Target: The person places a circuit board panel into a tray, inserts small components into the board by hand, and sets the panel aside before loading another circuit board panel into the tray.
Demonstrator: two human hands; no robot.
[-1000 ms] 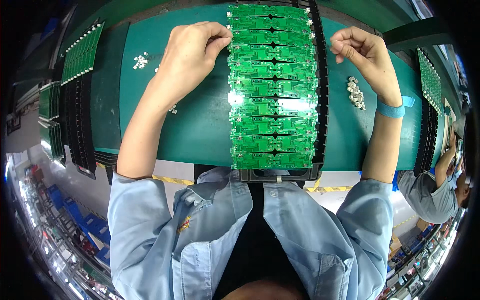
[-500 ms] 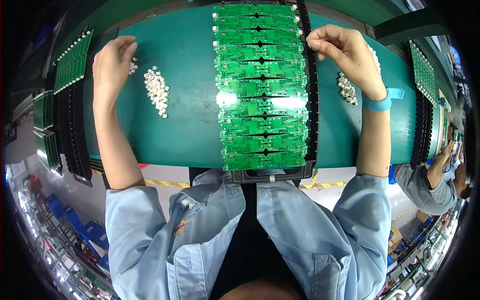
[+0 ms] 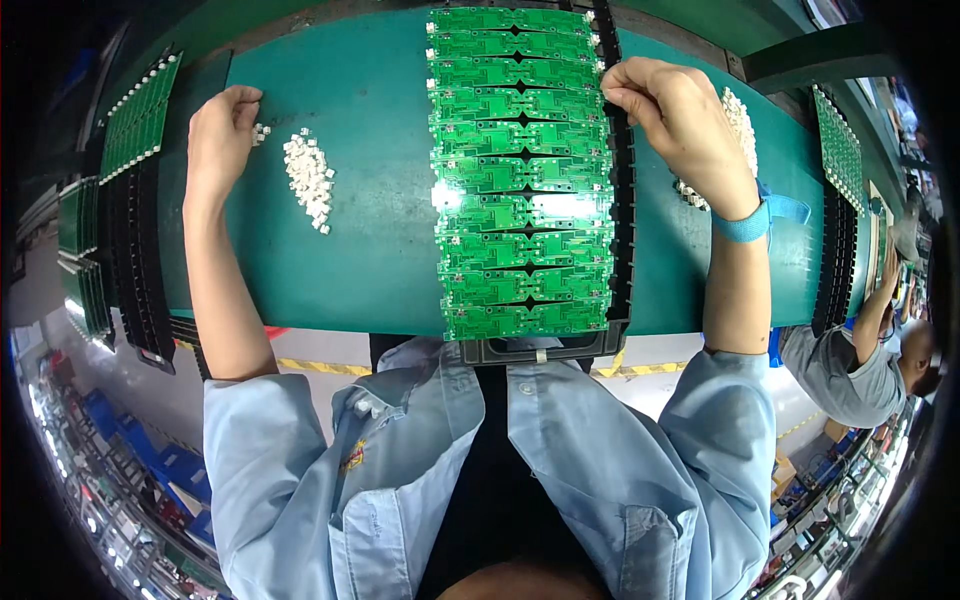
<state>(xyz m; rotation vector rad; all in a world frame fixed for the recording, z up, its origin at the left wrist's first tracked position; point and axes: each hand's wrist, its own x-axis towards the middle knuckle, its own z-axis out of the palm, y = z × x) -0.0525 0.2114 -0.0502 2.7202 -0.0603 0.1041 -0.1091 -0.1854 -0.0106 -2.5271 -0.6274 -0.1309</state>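
On black tray (image 3: 622,240): green PCB panel (image 3: 520,170) | R hand (image 3: 675,120) pinching edge | L hand (image 3: 220,135) nr white parts (image 3: 310,180)

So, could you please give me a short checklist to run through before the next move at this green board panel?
1. Left hand at loose white parts: ok, fingertips touch them.
2. Spare parts nearby: ok, a white pile lies beside that hand.
3. Right hand at the right edge of the panel: ok.
4. A part pinched in the right fingers: cannot tell.
5. Panel seated in black tray: ok, it lies flat.
6. Second white pile within reach: ok, behind the right hand.
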